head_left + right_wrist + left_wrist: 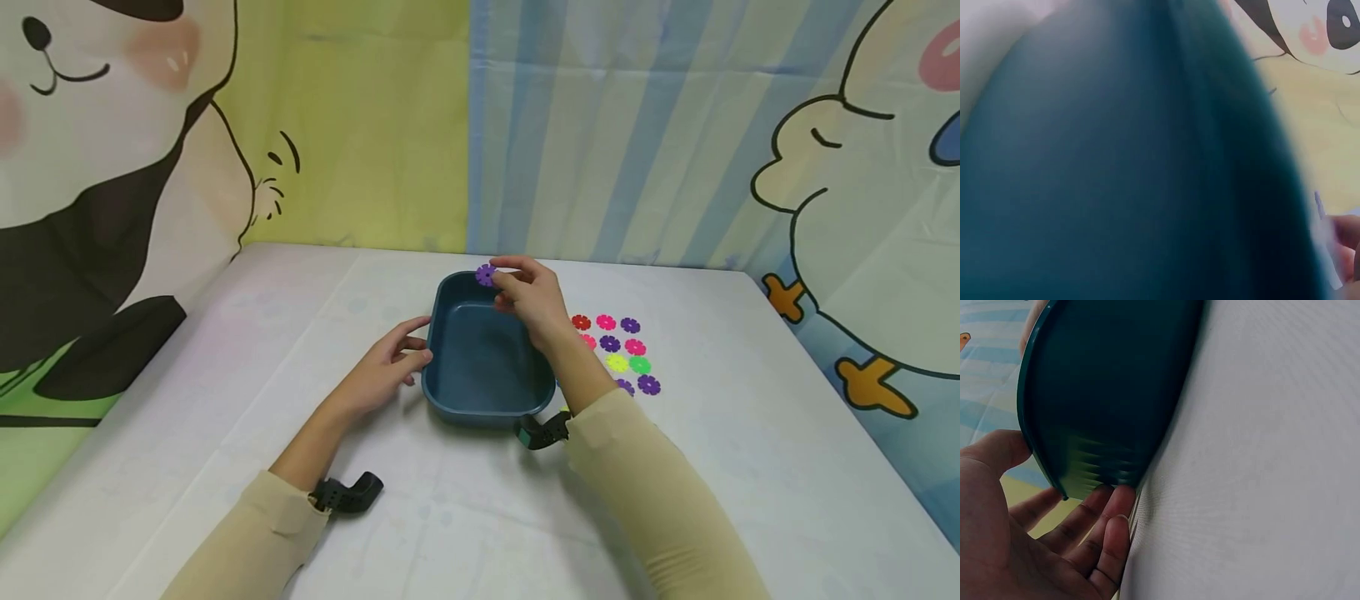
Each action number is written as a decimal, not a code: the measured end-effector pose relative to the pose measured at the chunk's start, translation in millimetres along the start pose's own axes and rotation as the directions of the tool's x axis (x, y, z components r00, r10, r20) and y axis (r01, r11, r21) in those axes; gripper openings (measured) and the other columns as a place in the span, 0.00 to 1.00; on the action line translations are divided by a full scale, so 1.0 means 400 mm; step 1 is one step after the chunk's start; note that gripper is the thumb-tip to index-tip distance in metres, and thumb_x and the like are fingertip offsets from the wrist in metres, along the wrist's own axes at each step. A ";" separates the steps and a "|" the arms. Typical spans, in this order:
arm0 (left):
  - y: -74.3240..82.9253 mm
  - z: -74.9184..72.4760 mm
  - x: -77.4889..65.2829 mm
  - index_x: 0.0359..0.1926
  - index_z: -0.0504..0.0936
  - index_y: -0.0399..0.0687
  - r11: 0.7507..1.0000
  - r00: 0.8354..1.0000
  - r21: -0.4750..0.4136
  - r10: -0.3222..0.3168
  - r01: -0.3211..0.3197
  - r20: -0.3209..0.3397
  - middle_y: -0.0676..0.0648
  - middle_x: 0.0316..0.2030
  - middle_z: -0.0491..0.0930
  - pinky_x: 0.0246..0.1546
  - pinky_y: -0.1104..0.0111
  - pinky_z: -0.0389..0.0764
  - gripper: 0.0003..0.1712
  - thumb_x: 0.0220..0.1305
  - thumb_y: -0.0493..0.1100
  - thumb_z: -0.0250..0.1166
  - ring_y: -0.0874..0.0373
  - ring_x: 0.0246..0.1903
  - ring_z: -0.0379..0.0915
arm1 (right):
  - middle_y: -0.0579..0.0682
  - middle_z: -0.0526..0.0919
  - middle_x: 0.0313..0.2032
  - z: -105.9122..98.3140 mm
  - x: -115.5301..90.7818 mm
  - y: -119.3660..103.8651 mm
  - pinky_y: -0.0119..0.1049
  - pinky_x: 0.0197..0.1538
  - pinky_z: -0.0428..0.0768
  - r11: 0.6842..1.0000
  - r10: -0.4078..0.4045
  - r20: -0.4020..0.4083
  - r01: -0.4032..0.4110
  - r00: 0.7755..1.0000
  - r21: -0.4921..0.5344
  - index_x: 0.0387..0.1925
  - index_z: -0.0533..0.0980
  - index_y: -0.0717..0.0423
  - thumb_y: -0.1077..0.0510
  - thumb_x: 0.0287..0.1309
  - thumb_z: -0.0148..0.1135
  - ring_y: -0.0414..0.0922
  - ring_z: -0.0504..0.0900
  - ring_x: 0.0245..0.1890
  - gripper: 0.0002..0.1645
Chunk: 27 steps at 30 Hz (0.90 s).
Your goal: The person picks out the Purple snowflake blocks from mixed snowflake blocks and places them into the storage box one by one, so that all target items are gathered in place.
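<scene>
A dark blue rectangular tray (487, 358) lies on the white table, its inside bare where it shows. Over its far rim, my right hand (528, 296) pinches a purple notched, flower-like plastic disc (486, 275) between thumb and fingers. In the right wrist view the disc (1329, 250) appears nearly edge-on and blurred, by the fingers (1349, 232). My left hand (386, 362) rests against the tray's left side. The left wrist view shows its thumb at the rim and its loosely bent fingers (1079, 522) touching the outer wall.
Several similar discs in red, pink, yellow, green and purple, such as a green disc (640, 365), lie in rows right of the tray, partly hidden by the right forearm. A cartoon-printed curtain (600, 125) hangs behind the table (300, 333).
</scene>
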<state>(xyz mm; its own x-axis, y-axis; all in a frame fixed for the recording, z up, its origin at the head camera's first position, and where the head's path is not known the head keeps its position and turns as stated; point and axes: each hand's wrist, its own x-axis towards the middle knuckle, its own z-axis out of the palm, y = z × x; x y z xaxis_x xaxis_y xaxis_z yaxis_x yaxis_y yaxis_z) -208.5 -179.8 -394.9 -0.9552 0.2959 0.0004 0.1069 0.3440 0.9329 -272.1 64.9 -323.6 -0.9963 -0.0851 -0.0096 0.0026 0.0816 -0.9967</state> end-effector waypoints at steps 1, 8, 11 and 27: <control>0.000 0.000 0.000 0.80 0.59 0.52 1.000 1.000 -0.001 0.001 -0.001 0.003 0.33 0.65 0.74 0.46 0.64 0.81 0.35 0.77 0.45 0.58 0.46 0.53 0.80 | 0.51 0.80 0.42 0.003 0.001 0.001 0.31 0.44 0.85 1.000 -0.001 -0.001 0.001 1.000 -0.012 0.59 0.80 0.52 0.57 0.72 0.62 0.43 0.78 0.32 0.17; -0.005 -0.002 -0.004 0.80 0.58 0.51 1.000 1.000 -0.007 0.011 -0.011 0.001 0.32 0.65 0.73 0.45 0.64 0.80 0.36 0.77 0.45 0.58 0.45 0.55 0.80 | 0.51 0.80 0.42 0.028 0.010 0.023 0.32 0.44 0.81 1.000 0.004 0.018 -0.003 1.000 -0.023 0.57 0.81 0.54 0.58 0.72 0.61 0.51 0.80 0.38 0.16; -0.006 -0.004 -0.005 0.80 0.58 0.51 1.000 1.000 -0.006 0.012 -0.012 -0.001 0.32 0.65 0.73 0.45 0.64 0.80 0.36 0.77 0.45 0.58 0.44 0.55 0.80 | 0.50 0.80 0.40 0.038 0.015 0.034 0.30 0.42 0.81 1.000 0.009 0.028 -0.008 1.000 -0.025 0.56 0.81 0.56 0.59 0.71 0.61 0.49 0.80 0.36 0.15; -0.006 0.001 -0.002 0.80 0.59 0.55 1.000 1.000 -0.012 0.009 -0.009 0.002 0.34 0.64 0.74 0.46 0.63 0.81 0.35 0.77 0.47 0.59 0.44 0.55 0.80 | 0.49 0.77 0.27 0.082 0.030 0.052 0.31 0.23 0.74 0.970 0.097 -0.018 -0.099 0.995 -0.222 0.49 0.83 0.59 0.62 0.68 0.63 0.41 0.71 0.18 0.11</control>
<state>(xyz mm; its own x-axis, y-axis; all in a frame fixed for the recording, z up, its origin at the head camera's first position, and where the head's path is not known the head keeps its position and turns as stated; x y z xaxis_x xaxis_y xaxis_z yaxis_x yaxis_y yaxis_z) -207.9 -180.4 -397.2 -0.9537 0.3008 0.0078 0.1120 0.3307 0.9371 -281.3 33.2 -347.1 -0.9928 -0.0589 -0.1047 0.0817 0.3084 -0.9477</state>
